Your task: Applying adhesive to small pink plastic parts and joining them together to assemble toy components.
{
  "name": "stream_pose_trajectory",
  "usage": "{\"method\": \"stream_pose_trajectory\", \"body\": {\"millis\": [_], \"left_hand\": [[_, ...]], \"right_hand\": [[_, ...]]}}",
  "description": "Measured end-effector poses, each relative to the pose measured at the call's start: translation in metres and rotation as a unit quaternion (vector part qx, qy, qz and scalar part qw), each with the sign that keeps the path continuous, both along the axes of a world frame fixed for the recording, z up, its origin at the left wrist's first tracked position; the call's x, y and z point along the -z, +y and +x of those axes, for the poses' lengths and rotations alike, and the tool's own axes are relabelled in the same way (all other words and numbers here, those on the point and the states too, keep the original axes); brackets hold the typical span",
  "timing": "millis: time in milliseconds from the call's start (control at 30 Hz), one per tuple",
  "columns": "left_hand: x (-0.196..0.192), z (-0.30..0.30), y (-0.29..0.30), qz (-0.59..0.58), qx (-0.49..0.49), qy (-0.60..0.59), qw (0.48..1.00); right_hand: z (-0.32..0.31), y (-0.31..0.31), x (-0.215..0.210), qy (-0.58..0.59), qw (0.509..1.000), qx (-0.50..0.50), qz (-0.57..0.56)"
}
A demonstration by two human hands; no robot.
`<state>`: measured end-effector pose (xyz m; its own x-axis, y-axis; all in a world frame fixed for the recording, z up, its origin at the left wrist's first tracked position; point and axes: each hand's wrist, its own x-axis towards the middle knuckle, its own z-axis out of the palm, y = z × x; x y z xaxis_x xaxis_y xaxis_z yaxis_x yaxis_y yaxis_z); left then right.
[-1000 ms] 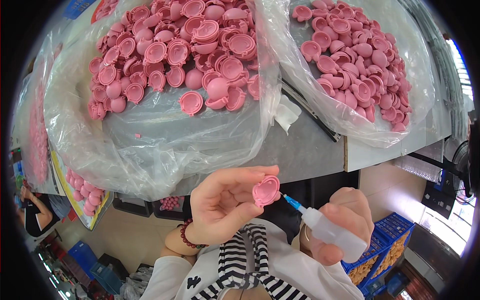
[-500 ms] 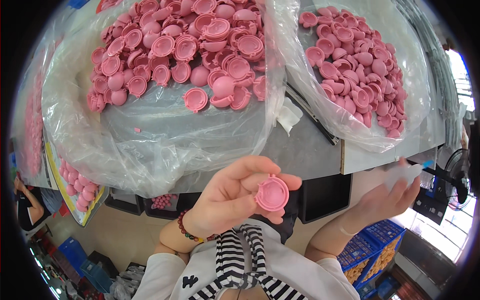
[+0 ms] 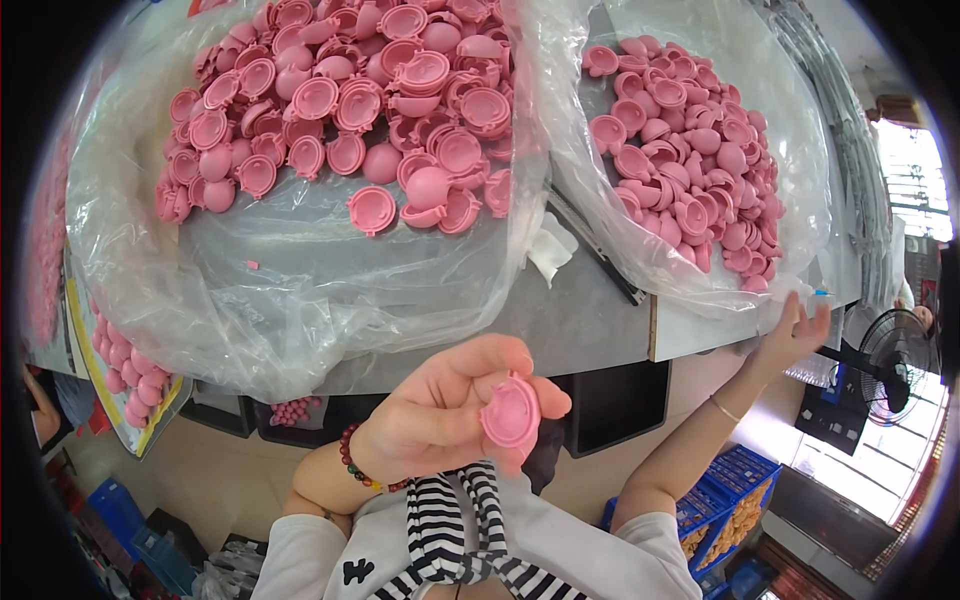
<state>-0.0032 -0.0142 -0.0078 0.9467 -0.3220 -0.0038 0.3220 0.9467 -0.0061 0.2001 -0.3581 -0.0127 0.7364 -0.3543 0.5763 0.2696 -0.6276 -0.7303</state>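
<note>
My left hand [image 3: 440,410] pinches a small pink plastic half-shell [image 3: 512,412] between thumb and fingers, above the table's near edge. The half-shell is round, with a raised rim and small tabs; its hollow side is turned partly toward me. Stretched out to the far right, my right hand [image 3: 790,335] has its fingers apart beside a whitish squeeze bottle with a blue tip [image 3: 821,293]. The bottle's body is partly hidden behind the fingers, and I cannot tell whether they still touch it.
Two clear plastic bags [image 3: 330,310] lie spread on the grey table [image 3: 590,330], bearing heaps of pink half-shells [image 3: 300,100]. A white scrap [image 3: 550,248] lies between them. Below the edge is a black bin [image 3: 620,405]. Blue crates [image 3: 735,500] and a fan [image 3: 885,365] stand right.
My right hand has carried the bottle up and away from me, to the table's right edge, and its fingers have spread. My left hand has turned the half-shell slightly sideways.
</note>
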Motion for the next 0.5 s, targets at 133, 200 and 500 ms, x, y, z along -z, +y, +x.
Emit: {"method": "stream_pose_trajectory", "body": {"millis": [133,200,500], "left_hand": [[-0.002,0.003,-0.003,0.051,0.012,-0.007,0.999],[-0.002,0.005,-0.004,0.094,-0.006,-0.021,0.995],[-0.005,0.001,0.003,0.278,-0.135,-0.113,0.944]], "right_hand": [[-0.022,0.03,-0.017,-0.126,0.981,0.0,-0.15],[-0.032,0.075,-0.038,-0.045,0.943,-0.114,-0.311],[-0.023,0.115,-0.046,0.118,0.927,-0.195,-0.299]]}}
